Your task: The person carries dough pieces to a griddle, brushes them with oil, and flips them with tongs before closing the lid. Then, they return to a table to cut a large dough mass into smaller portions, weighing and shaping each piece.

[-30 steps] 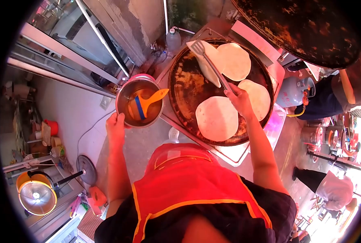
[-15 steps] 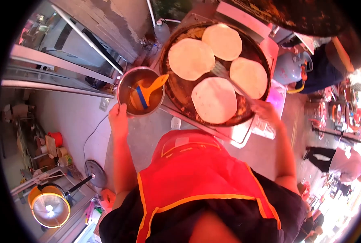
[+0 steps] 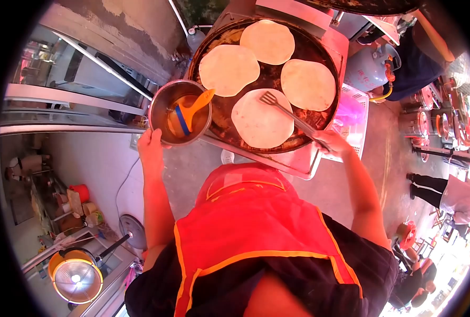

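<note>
Slotted spatula [image 3: 294, 117] has swung from between flatbreads [image 3: 309, 84] to over the nearest one [image 3: 258, 127] on the griddle [image 3: 270, 75], right hand [image 3: 334, 143] closed round its handle; left hand [image 3: 151, 149] grips the pot's [image 3: 163, 102] rim. Turning seems in hand; sliding underneath would need a flat blade, though contact is unclear.

Four flatbreads being borne on griddle [image 3: 271, 77]: near flatbread [image 3: 262, 127], left flatbread [image 3: 227, 71], far flatbread [image 3: 267, 42], right flatbread [image 3: 309, 84]. Saucepan [image 3: 160, 108], with brush [image 3: 193, 112] inside, being held by left hand [image 3: 151, 148], left of griddle. Spatula [image 3: 298, 121] being held by right hand [image 3: 334, 142], head over near flatbread. Basket [image 3: 360, 117] being placed right of griddle, gas cylinder [image 3: 370, 68] being stood farther out.
</note>
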The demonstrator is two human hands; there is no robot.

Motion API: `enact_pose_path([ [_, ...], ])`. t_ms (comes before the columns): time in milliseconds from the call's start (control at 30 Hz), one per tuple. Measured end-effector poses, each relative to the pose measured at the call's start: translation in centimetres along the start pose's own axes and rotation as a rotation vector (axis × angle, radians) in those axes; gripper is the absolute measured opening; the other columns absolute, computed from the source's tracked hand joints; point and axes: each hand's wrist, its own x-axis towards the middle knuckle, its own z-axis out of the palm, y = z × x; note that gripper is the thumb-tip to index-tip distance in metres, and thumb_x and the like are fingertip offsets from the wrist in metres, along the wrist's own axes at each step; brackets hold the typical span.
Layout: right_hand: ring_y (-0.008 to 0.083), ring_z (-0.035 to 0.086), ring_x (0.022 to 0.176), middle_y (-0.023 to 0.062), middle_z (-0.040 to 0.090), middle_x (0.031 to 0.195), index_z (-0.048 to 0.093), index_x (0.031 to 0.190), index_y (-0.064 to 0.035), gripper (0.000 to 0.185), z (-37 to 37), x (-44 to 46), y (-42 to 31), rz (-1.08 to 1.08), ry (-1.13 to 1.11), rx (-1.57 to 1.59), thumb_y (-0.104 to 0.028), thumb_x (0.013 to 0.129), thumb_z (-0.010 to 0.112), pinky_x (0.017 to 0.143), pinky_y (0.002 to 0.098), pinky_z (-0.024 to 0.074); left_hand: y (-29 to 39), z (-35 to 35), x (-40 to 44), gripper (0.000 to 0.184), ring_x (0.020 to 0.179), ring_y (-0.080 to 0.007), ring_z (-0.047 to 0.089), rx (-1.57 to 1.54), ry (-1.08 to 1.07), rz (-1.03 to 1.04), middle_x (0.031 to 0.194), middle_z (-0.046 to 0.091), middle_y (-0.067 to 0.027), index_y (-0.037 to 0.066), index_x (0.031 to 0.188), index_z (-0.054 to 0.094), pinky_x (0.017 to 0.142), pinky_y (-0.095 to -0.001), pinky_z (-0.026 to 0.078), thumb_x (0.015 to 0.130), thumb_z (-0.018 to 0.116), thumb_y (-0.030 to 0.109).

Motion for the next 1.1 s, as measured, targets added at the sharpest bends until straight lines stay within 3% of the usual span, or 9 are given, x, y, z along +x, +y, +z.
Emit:
enact_pose_path([
  [100, 0.0076, 0.041, 0.044, -0.0006, 0.047, 0.058, 0.056, 0.079, -0.0084, 0.024, 3.2, 1.7, 0.4, -0.081, 0.014, 0.01, -0.029, 0.086, 0.064, 0.038, 0.022, 0.0272, 0.5, 0.3, -0.7, 0.02, 0.055, -0.0117, 0.056, -0.014, 0.004, 0.001, 0.07, 0.06, -0.0052, -0.003, 0.082, 0.06, 0.051, -0.0246, 0.047, 0.087, 0.052, 0.015],
  [300, 0.0099, 0.045, 0.047, -0.0013, 0.049, 0.062, 0.063, 0.108, -0.003, 0.031, 6.3, -4.1, -1.5, -0.377, 0.116, -0.219, -0.024, 0.086, 0.064, 0.041, 0.0248, 0.0339, 0.5, 0.0, -1.1, 0.02, 0.055, -0.0112, 0.056, -0.027, 0.01, 0.008, 0.071, 0.06, -0.0049, -0.003, 0.084, 0.059, 0.052, -0.0244, 0.047, 0.088, 0.052, 0.015],
  [333, 0.0152, 0.055, 0.056, 0.0018, 0.055, 0.065, 0.058, 0.122, -0.0045, 0.044, 5.8, -3.9, -0.8, -0.586, 0.219, -0.506, -0.023, 0.084, 0.066, 0.048, 0.0283, 0.0422, 0.4, -0.1, -1.1, 0.019, 0.055, -0.0111, 0.056, -0.031, 0.008, 0.0, 0.071, 0.06, -0.0048, -0.003, 0.085, 0.059, 0.052, -0.0244, 0.046, 0.088, 0.052, 0.015],
  [433, 0.0224, 0.062, 0.07, 0.0063, 0.06, 0.074, 0.055, 0.124, -0.0069, 0.048, 6.1, -5.5, -0.9, -0.826, 0.39, -1.049, -0.022, 0.08, 0.067, 0.056, 0.0327, 0.0485, 0.3, 0.0, -1.3, 0.018, 0.055, -0.0112, 0.056, -0.063, 0.017, 0.01, 0.072, 0.06, -0.0049, -0.003, 0.086, 0.059, 0.052, -0.0245, 0.046, 0.088, 0.052, 0.014],
  [567, 0.0287, 0.064, 0.073, 0.0107, 0.061, 0.088, 0.045, 0.13, -0.0123, 0.058, 6.4, -4.0, 1.9, -0.87, 0.309, -1.526, -0.028, 0.079, 0.066, 0.061, 0.0378, 0.0521, -0.8, -0.5, -1.1, 0.018, 0.054, -0.0119, 0.056, -0.047, 0.019, -0.003, 0.073, 0.061, -0.0052, -0.002, 0.086, 0.06, 0.052, -0.0245, 0.046, 0.088, 0.052, 0.014],
  [733, 0.0208, 0.054, 0.053, 0.0078, 0.051, 0.06, 0.056, 0.122, -0.0089, 0.039, 8.2, -4.7, 0.7, -0.617, 0.234, -0.938, -0.025, 0.087, 0.059, 0.049, 0.033, 0.0435, -2.4, -1.5, -0.7, 0.019, 0.053, -0.0123, 0.057, -0.06, 0.027, -0.016, 0.071, 0.062, -0.0058, -0.003, 0.084, 0.06, 0.05, -0.0247, 0.046, 0.087, 0.052, 0.013],
  [833, 0.0135, 0.048, 0.048, 0.0036, 0.049, 0.06, 0.059, 0.114, -0.005, 0.033, 9.9, -3.4, -1.6, -0.205, 0.02, -0.345, -0.028, 0.09, 0.056, 0.046, 0.0276, 0.0382, -2.8, -2.2, -0.7, 0.019, 0.053, -0.0124, 0.057, -0.075, 0.045, -0.044, 0.07, 0.061, -0.0061, -0.004, 0.084, 0.06, 0.05, -0.0251, 0.045, 0.087, 0.053, 0.014],
  [900, 0.01, 0.043, 0.047, 0.0022, 0.047, 0.06, 0.058, 0.091, -0.0014, 0.025, 12.2, -1.6, -1.5, -0.199, -0.068, -0.131, -0.026, 0.09, 0.055, 0.04, 0.0243, 0.03, -3.0, -2.8, -0.7, 0.019, 0.053, -0.0125, 0.056, -0.075, 0.054, -0.041, 0.07, 0.061, -0.0063, -0.004, 0.084, 0.06, 0.05, -0.0248, 0.045, 0.087, 0.052, 0.014],
  [1100, 0.0139, 0.043, 0.047, 0.0047, 0.049, 0.062, 0.052, 0.083, -0.0067, 0.019, 19.3, 5.7, -0.1, -0.116, -0.076, 0.352, -0.025, 0.088, 0.056, 0.038, 0.0261, 0.0287, -2.3, -4.2, -0.9, 0.02, 0.053, -0.0126, 0.056, -0.083, 0.112, -0.015, 0.069, 0.06, -0.0059, -0.004, 0.082, 0.059, 0.05, -0.0247, 0.045, 0.087, 0.052, 0.014],
])
